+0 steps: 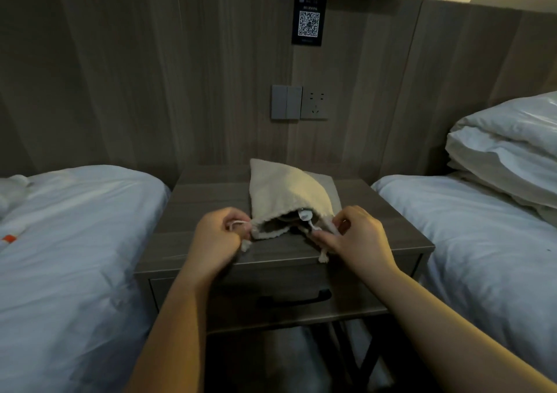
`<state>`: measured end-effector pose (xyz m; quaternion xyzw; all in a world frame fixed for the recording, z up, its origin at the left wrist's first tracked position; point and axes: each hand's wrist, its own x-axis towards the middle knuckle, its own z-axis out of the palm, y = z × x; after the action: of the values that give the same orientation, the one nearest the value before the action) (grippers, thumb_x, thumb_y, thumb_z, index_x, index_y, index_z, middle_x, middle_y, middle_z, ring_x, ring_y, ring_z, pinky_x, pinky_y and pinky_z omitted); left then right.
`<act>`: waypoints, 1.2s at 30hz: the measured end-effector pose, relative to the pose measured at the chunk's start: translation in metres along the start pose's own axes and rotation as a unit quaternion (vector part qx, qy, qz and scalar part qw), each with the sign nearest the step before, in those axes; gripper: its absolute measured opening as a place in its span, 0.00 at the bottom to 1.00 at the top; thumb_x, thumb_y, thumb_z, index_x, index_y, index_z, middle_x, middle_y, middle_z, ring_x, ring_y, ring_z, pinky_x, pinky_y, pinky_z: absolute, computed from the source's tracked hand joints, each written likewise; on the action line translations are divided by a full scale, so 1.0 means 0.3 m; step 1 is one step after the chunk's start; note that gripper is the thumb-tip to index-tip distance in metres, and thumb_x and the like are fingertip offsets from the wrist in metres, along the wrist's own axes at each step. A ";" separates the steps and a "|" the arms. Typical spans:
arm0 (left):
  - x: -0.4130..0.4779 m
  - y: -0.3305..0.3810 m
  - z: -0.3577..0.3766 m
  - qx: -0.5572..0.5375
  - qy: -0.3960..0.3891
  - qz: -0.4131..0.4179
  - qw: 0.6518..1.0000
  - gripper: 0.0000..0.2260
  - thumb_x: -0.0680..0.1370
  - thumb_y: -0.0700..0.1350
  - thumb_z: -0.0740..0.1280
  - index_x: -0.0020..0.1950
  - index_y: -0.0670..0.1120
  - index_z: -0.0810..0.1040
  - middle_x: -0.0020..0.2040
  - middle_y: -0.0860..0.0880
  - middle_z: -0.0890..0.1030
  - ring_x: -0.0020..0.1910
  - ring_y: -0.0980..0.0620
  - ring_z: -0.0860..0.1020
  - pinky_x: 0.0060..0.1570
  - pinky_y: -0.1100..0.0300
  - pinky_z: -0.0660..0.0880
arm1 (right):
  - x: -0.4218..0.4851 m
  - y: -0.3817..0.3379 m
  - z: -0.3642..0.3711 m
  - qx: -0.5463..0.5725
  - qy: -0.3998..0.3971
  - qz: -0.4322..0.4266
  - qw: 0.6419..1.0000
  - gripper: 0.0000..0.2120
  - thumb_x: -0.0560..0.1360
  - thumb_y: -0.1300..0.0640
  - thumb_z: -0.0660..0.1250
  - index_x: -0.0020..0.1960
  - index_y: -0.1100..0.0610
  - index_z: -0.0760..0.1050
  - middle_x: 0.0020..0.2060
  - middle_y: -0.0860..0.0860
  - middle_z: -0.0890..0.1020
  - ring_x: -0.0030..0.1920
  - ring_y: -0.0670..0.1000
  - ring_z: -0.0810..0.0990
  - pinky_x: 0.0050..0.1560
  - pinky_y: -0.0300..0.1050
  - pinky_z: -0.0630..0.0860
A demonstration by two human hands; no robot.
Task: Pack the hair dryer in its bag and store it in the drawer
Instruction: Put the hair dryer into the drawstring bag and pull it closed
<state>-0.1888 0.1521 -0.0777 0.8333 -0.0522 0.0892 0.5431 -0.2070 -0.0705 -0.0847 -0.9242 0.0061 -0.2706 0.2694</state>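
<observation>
A beige cloth drawstring bag (283, 193) lies on the wooden nightstand (205, 199), its mouth facing me and partly open. Inside the mouth a dark shape and a bit of white plug or cord (305, 215) show; the hair dryer itself is mostly hidden in the bag. My left hand (215, 239) pinches the white drawstring (238, 224) at the left side of the mouth. My right hand (355, 235) pinches the drawstring at the right side. The drawer (241, 299) below the top is shut, with a dark handle (297, 299).
A bed with white sheets (69, 257) flanks the nightstand on the left, another (482, 242) on the right with a folded duvet (509, 148). Switches and a wall socket (301, 102) sit on the wooden headboard panel behind.
</observation>
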 end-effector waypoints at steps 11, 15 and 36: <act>0.025 -0.003 0.104 0.237 0.097 0.099 0.961 0.14 0.73 0.55 0.68 0.55 0.50 0.74 0.49 0.50 0.80 0.48 0.49 0.78 0.46 0.54 0.76 | -0.017 0.076 0.025 -0.071 -0.093 0.071 0.991 0.29 0.66 0.34 0.67 0.56 0.55 0.75 0.54 0.52 0.76 0.60 0.54 0.71 0.59 0.51 0.72; 0.023 -0.004 0.116 0.223 0.118 0.100 0.962 0.06 0.76 0.47 0.66 0.51 0.47 0.77 0.43 0.49 0.82 0.41 0.51 0.78 0.41 0.59 0.73 | -0.016 0.081 0.032 -0.063 -0.115 0.046 0.990 0.14 0.72 0.42 0.67 0.40 0.53 0.73 0.43 0.50 0.75 0.51 0.52 0.73 0.51 0.46 0.72; 0.279 0.485 -0.021 -0.288 0.028 -0.102 0.952 0.11 0.77 0.38 0.66 0.34 0.40 0.75 0.15 0.50 0.70 0.14 0.59 0.66 0.15 0.71 0.63 | 0.388 -0.149 -0.403 0.307 -0.067 0.175 0.933 0.10 0.72 0.60 0.58 0.34 0.62 0.73 0.27 0.57 0.78 0.23 0.52 0.74 0.27 0.41 0.74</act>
<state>-0.1343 0.0999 0.0722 0.6397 0.0253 0.0379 0.7673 -0.1746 -0.1103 0.0812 -0.7968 0.0664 -0.1457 0.5826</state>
